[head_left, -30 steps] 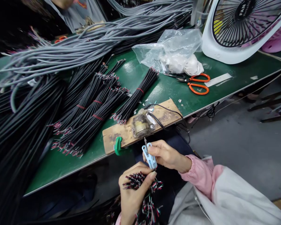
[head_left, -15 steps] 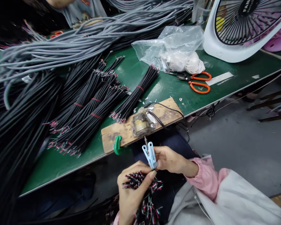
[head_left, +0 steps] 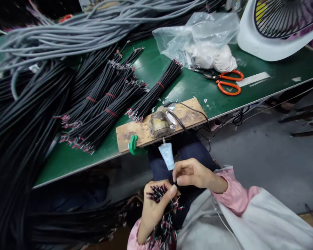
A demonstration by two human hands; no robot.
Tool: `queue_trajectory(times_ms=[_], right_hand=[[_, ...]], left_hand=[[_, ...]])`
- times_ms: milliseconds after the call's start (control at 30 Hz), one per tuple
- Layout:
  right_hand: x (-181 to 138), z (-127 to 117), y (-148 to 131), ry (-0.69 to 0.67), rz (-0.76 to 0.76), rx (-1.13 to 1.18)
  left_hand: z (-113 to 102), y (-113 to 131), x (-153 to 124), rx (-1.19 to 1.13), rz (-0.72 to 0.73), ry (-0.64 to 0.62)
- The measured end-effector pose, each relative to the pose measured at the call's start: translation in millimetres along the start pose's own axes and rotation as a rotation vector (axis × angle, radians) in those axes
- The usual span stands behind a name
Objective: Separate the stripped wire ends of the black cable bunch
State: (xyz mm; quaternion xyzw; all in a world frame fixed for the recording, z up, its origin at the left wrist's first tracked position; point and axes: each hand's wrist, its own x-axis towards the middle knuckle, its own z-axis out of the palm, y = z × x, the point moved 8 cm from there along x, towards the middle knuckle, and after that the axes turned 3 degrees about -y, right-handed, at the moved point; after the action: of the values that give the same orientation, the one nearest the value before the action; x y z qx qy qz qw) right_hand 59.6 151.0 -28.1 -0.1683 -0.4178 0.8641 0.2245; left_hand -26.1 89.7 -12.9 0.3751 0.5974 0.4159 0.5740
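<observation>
Two items in hand. Left hand: fingers clenched round a bunch of wires, stripped coloured ends fanned just above the thumb. Right hand: fingers pinched on a pale blue tool, metal tip pointing away. Beyond the fingers, on the green worktop: wooden board, green clamp, black cable bundles. Further right: orange scissors.
</observation>
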Motion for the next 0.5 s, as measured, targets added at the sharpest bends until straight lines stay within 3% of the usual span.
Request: queue_trajectory(times_ms=[67, 200, 367, 500], right_hand=[[-5, 2, -8, -0.001, -0.058, -0.197], [-9, 9, -21, 0.017, -0.173, -0.519], [-13, 16, -21, -0.025, -0.197, -0.571], [-18, 6, -20, 0.069, -0.216, -0.604]], left_hand=[[7, -22, -7, -0.102, -0.104, -0.009], [12, -33, -13, -0.055, -0.081, 0.054], [15, -22, -12, 0.037, 0.041, 0.113], [14, -25, -16, 0.006, 0.097, 0.188]])
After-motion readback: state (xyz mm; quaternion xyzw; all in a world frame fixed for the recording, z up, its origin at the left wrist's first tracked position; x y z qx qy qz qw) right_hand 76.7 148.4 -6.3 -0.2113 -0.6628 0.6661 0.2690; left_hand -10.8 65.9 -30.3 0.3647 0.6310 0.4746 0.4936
